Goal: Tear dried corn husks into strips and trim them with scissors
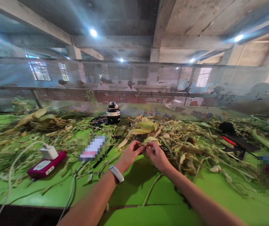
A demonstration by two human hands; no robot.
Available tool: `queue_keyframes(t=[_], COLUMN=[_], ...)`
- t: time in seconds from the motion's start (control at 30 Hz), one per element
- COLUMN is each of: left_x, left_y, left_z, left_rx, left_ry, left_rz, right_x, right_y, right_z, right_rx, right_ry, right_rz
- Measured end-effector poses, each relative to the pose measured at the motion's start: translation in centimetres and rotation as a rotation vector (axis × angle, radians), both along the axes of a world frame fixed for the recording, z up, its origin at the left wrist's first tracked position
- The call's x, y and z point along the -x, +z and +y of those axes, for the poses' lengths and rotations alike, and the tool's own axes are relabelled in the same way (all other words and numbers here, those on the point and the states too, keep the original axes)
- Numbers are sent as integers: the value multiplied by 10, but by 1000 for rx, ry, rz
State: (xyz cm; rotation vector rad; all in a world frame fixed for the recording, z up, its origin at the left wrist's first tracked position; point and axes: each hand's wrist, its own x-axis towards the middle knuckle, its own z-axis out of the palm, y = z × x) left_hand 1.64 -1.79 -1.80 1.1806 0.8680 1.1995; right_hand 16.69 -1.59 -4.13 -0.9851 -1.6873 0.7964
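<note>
My left hand (pixel 131 153) and my right hand (pixel 156 155) meet over the green tabletop (pixel 134 191). Fingers of both are closed in a pinch on a pale green corn husk (pixel 151 139), their tips almost touching. Part of the husk hangs down between the hands, and its lower end is partly hidden by my fingers. Just beyond lies a larger folded corn husk (pixel 146 126) on a loose heap of dry husks (pixel 183 138). A white band (pixel 116 174) is around my left wrist.
A phone with a blurred screen (pixel 93 149) and a magenta power bank (pixel 46 164) with a white plug and cables lie left. A black jar-shaped bottle (pixel 113 113) stands at the back before a perforated metal screen (pixel 134 75). Dark tools (pixel 234 139) lie right.
</note>
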Motion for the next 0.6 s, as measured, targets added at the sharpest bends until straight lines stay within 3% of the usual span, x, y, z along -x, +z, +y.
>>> queue_keyframes(t=[0.27,0.47,0.6], left_x=[3,3,4], left_y=[1,4,1], left_z=[3,0,3], left_rx=[-150,-71,-60], left_ry=[118,112,128], left_rz=[165,124,78], right_x=[-3,-1,-1], right_y=[8,9,10], right_z=[-4,-7,-8], right_rx=[12,164,155], right_ry=[-173,-107,-54], right_rz=[-48,-47,-106])
